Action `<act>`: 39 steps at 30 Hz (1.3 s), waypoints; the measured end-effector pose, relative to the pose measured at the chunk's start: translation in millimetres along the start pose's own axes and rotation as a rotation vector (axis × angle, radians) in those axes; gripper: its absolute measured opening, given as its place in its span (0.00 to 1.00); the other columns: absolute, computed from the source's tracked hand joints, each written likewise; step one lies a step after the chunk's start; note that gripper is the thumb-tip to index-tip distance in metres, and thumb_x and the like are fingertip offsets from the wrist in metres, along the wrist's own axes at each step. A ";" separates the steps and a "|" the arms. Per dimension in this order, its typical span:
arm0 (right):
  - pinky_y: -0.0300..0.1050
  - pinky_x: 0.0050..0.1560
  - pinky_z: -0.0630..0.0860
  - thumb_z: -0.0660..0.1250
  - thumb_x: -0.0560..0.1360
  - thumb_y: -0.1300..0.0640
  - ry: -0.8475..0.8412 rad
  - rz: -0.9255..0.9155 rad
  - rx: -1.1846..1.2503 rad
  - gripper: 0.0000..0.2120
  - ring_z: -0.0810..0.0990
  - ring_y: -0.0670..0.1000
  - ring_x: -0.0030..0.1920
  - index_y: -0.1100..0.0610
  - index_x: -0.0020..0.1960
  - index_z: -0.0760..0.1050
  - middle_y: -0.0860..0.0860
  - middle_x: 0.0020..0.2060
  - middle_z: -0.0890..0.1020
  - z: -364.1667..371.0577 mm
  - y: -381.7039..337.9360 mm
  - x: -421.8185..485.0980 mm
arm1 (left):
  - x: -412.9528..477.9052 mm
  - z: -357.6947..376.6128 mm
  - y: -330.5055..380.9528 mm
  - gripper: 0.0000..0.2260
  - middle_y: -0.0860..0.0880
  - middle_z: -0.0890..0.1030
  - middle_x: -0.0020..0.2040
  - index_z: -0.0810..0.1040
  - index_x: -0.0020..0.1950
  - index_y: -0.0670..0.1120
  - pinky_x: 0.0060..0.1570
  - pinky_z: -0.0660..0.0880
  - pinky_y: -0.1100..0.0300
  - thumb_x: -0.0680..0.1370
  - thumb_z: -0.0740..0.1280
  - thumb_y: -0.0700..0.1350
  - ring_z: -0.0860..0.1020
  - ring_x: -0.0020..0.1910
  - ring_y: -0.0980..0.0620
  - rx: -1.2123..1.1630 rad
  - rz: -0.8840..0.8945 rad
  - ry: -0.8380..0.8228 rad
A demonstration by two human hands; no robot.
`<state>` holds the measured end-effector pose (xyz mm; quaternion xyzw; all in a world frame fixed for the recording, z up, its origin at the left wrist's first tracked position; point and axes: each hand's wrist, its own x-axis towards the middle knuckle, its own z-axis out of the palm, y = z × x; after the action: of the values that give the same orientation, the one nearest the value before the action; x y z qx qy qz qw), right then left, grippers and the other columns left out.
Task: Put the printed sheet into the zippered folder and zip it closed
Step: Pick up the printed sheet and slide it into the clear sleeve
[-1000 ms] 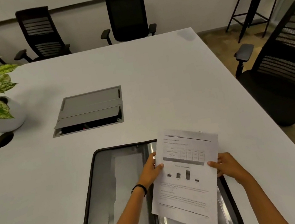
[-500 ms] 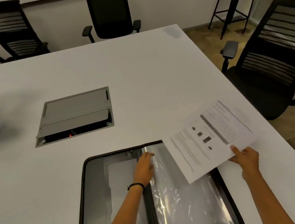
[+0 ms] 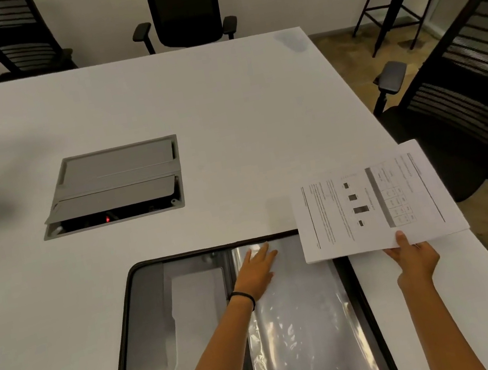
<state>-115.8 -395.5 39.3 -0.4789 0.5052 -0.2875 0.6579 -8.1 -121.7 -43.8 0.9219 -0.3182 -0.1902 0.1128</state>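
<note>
Zippered folder (image 3: 148, 315) lies unzipped, flat on table (image 3: 225, 123); left hand (image 3: 256, 272) presses flat, fingers spread, on clear sleeve (image 3: 305, 320); right hand (image 3: 413, 257) pinches printed sheet (image 3: 372, 201) by near edge, above folder's right corner

Printed sheet (image 3: 373, 204): lines of text, a table and small dark bars are visible, but too blurred to read. No other legible text.

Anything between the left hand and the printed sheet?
Head view: only the clear plastic sleeve of the open folder between left hand and printed sheet.
</note>
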 end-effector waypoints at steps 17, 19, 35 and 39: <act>0.34 0.32 0.81 0.67 0.74 0.61 -0.076 -0.044 -0.013 0.12 0.78 0.54 0.51 0.62 0.57 0.74 0.56 0.56 0.78 78.8 8.8 25.0 | 11.8 -3.8 -7.6 0.33 0.50 0.67 0.72 0.54 0.77 0.52 0.76 0.53 0.48 0.76 0.67 0.43 0.65 0.68 0.47 -0.036 0.029 -0.014; 0.34 0.32 0.81 0.66 0.74 0.61 -0.116 -0.062 -0.013 0.14 0.78 0.53 0.52 0.62 0.59 0.74 0.55 0.54 0.78 89.8 9.3 27.6 | 12.6 -2.1 -8.1 0.34 0.50 0.68 0.71 0.55 0.77 0.52 0.77 0.48 0.47 0.75 0.68 0.43 0.63 0.70 0.47 -0.030 0.062 0.025; 0.40 0.45 0.81 0.66 0.74 0.62 -0.495 -0.126 -0.253 0.11 0.77 0.54 0.53 0.61 0.56 0.74 0.57 0.55 0.78 147.4 24.6 50.2 | 5.8 2.5 -8.8 0.26 0.47 0.71 0.69 0.62 0.74 0.49 0.76 0.44 0.46 0.77 0.65 0.41 0.66 0.71 0.47 0.024 0.183 0.154; 0.48 0.59 0.71 0.65 0.75 0.61 -0.530 -0.149 -0.344 0.16 0.76 0.53 0.56 0.64 0.62 0.72 0.60 0.59 0.77 151.9 24.4 61.7 | 7.7 -6.9 -17.3 0.22 0.50 0.72 0.68 0.62 0.74 0.50 0.77 0.44 0.49 0.79 0.60 0.47 0.66 0.70 0.51 -0.014 0.113 0.116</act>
<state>44.4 -388.0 -2.4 -0.6770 0.3209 -0.1104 0.6531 9.8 -112.6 -45.4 0.9111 -0.3613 -0.1318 0.1481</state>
